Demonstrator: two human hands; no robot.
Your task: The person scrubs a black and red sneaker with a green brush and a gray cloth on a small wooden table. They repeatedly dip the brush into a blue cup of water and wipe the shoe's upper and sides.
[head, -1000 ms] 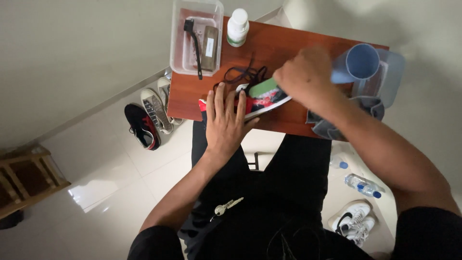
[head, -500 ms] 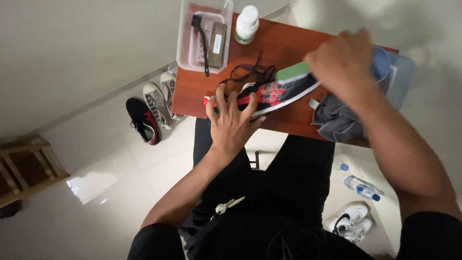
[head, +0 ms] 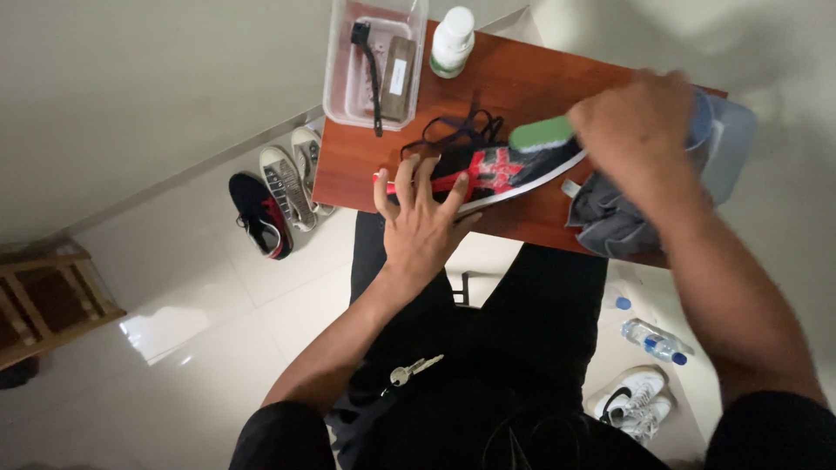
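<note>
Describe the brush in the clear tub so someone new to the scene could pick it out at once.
Start at the reddish-brown wooden table and go to its far left corner, where a clear plastic tub sits beside a white bottle. Inside lies a slim black long-handled brush, next to a broad brown block brush; only the black one is thin and stick-like.

Small reddish-brown wooden table (head: 522,78) in front of me. On it: clear plastic tray (head: 341,91) at the far left corner, white bottle (head: 453,39) just beside it, black-and-red sneaker (head: 496,165) lying mid-table, crumpled grey cloth (head: 610,222) at my near right edge.
</note>
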